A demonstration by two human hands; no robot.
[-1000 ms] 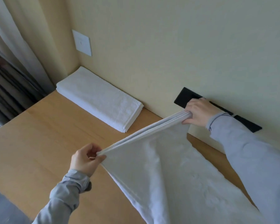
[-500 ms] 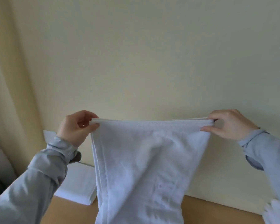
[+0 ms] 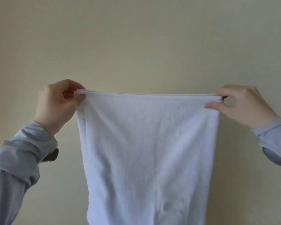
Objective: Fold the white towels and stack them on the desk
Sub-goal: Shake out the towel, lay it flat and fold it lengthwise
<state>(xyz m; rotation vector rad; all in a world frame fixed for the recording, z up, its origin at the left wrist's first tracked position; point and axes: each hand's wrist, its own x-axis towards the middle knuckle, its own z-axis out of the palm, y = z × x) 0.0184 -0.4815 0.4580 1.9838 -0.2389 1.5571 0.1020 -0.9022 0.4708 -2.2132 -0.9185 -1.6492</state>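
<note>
We hold one white towel up in front of a plain cream wall, stretched flat between both hands. Our left hand pinches the top left corner, thumb and fingertips closed over the hem, and our right hand does the same at the top right corner — thumb in front of the cloth, fingers curled behind it. Each grip is closed on the towel.

The top edge runs almost level from one hand to the other and shows more than one layer of hem, so the towel appears to be doubled over. Below that edge the cloth hangs straight down with soft vertical creases, narrowing a little toward the bottom, and it passes out of the lower edge of the view, so we cannot see where it ends.

Light grey-blue sleeves cover both forearms — the left cuff is bunched just behind the wrist, and the right sleeve is cut off by the right edge of the view.
</note>
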